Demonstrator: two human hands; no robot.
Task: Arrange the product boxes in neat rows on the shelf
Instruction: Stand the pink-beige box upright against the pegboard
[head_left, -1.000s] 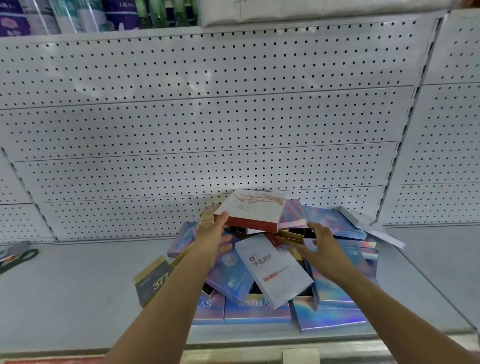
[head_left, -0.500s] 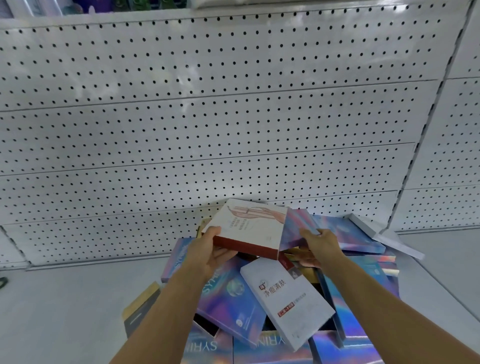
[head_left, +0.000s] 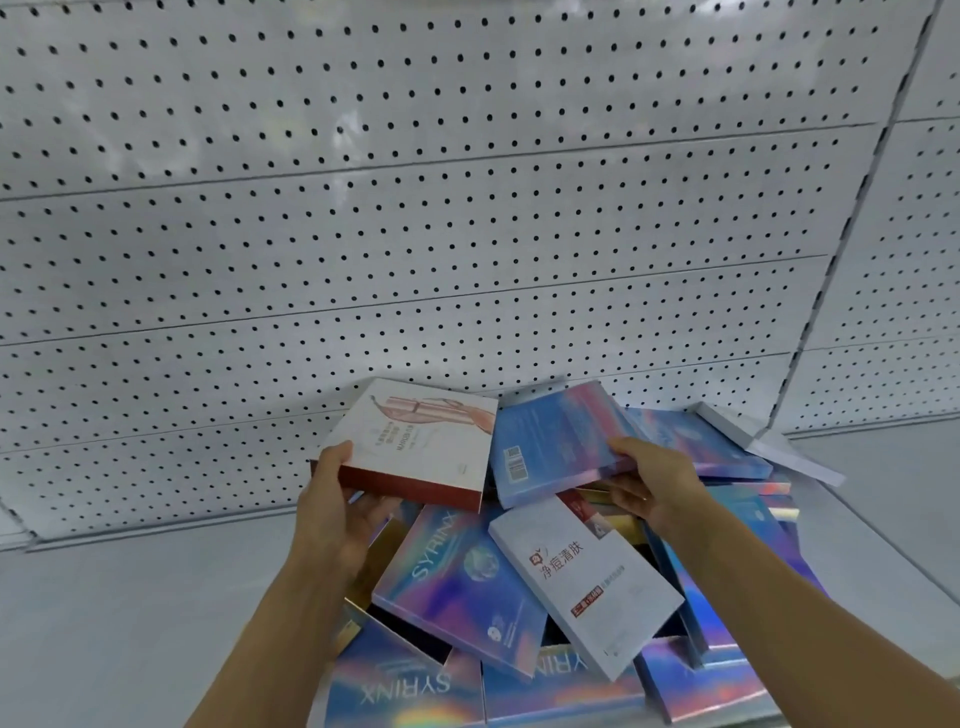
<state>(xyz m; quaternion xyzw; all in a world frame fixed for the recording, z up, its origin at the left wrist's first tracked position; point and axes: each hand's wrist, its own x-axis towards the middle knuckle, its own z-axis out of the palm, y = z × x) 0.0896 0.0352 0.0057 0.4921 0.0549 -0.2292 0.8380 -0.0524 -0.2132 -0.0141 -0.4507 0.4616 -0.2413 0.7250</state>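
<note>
Both boxes are sitting higher off the heap than half a second ago, and the blue one is now turned barcode-up.

Item 1: white box with red edge (head_left: 421, 441). Lifted clear above the pile's left half, tilted, printed face up. The left hand (head_left: 337, 514) is gripping its near-left corner: thumb lying on top, the remaining fingers (head_left: 371, 506) curling beneath the red edge, closed firmly on the card.

Item 2: blue iridescent box (head_left: 550, 441). Raised just right of item 1, the two nearly touching along one edge. The right hand (head_left: 657, 483) is pinching its right edge, thumb on top, fingers tucked under.

Item 3: pile of product boxes (head_left: 519, 613). Resting unsorted on the shelf (head_left: 130, 597), against the foot of the pegboard back panel (head_left: 467, 208). Included: a white box with Chinese lettering (head_left: 582, 582) lying slantwise on top, a holographic SYRINX box (head_left: 457, 577) to its left, further SYRINX boxes along the front.

Step in hand, by judgement: picking the topmost boxes off the pile; no row is standing yet, so the task is barely begun.

Next move, by judgement: carrying both boxes to the bare shelf left of the pile and standing them square to the pegboard, faces forward. The blue one is needing a turn, since its barcode side is showing. Care is wanted that the slanted white box is not sliding off the pile.
</note>
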